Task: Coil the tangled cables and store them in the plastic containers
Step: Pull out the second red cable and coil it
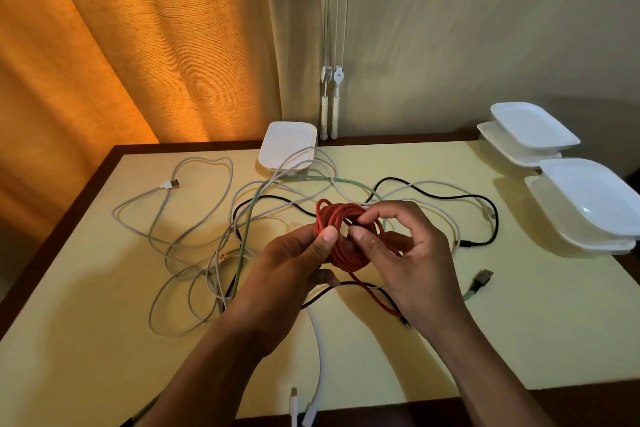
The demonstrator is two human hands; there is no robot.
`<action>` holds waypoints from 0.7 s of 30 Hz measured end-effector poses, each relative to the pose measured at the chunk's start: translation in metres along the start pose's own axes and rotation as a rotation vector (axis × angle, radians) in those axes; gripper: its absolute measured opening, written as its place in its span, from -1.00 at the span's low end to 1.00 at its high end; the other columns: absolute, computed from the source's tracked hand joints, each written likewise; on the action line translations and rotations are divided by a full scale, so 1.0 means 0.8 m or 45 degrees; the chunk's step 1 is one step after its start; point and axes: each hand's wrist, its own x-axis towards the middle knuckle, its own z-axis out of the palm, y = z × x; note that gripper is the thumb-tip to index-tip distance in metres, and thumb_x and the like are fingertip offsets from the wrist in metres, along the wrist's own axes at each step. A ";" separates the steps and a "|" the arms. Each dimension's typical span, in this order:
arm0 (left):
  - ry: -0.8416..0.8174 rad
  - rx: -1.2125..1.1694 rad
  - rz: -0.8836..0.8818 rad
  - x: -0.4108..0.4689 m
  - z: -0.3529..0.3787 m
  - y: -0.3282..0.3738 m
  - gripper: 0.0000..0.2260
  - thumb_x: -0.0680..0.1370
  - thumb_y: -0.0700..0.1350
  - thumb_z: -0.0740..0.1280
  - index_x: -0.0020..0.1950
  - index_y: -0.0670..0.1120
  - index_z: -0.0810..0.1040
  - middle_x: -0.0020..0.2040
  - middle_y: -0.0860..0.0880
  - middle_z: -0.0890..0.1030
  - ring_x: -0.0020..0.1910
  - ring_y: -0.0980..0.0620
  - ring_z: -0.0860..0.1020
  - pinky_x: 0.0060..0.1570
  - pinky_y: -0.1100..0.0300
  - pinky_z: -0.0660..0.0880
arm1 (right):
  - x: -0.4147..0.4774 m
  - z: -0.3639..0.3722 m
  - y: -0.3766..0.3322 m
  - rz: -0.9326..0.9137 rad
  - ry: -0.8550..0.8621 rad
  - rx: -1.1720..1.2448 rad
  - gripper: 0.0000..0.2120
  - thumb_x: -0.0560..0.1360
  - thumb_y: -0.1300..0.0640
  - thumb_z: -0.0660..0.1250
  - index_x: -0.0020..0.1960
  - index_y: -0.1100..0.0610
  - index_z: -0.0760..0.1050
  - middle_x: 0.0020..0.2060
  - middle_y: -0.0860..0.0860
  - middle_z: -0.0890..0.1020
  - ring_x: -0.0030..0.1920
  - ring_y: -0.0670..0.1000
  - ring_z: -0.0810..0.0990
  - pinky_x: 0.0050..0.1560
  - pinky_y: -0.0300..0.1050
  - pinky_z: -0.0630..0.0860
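Two bare forearms reach over a pale yellow table. The left hand grips a round coil of matte red cable above the table's middle, thumb on its loops; the right hand pinches the coil's right side, fingers curled. Its loose tail drops toward the near right. Far right stand shallow white plastic containers.

Table and backdrop.
The pale yellow top with a dark brown rim meets a beige wall; an orange curtain hangs beside white blind cords.
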 end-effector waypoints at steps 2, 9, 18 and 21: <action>0.020 -0.031 -0.008 0.001 0.001 -0.001 -0.66 0.63 0.00 0.26 0.16 -0.22 0.67 0.06 -0.20 0.71 -0.02 -0.01 0.64 -0.07 0.11 0.55 | 0.001 -0.002 -0.003 0.095 0.027 0.100 -0.85 0.52 0.17 0.48 0.01 -0.03 0.57 -0.12 0.01 0.69 -0.13 0.08 0.72 -0.11 0.00 0.69; 0.021 -0.087 -0.028 0.003 -0.002 -0.001 -0.63 0.62 0.03 0.26 0.26 -0.19 0.64 0.18 -0.21 0.68 0.09 -0.06 0.62 -0.04 0.08 0.56 | 0.007 -0.009 0.002 0.335 0.029 0.659 -0.66 0.38 0.19 0.56 0.10 0.07 0.54 0.15 0.13 0.66 0.16 0.24 0.67 0.12 0.23 0.62; 0.106 -0.077 0.031 0.004 0.002 -0.005 -0.64 0.61 0.00 0.26 0.26 -0.19 0.64 0.14 -0.16 0.72 0.19 -0.09 0.67 0.22 0.02 0.59 | -0.001 0.000 -0.013 0.229 -0.060 0.215 -0.70 0.42 0.14 0.58 0.10 -0.03 0.61 -0.02 0.09 0.72 -0.05 0.07 0.74 -0.10 -0.16 0.64; 0.084 -0.113 0.028 0.003 0.003 -0.005 -0.65 0.65 -0.04 0.24 0.28 -0.23 0.62 0.16 -0.20 0.71 0.22 -0.12 0.66 0.28 0.01 0.56 | 0.000 0.001 -0.009 0.195 -0.053 0.170 -0.72 0.42 0.12 0.58 0.08 -0.03 0.62 0.06 0.14 0.67 -0.03 0.05 0.73 -0.16 -0.20 0.64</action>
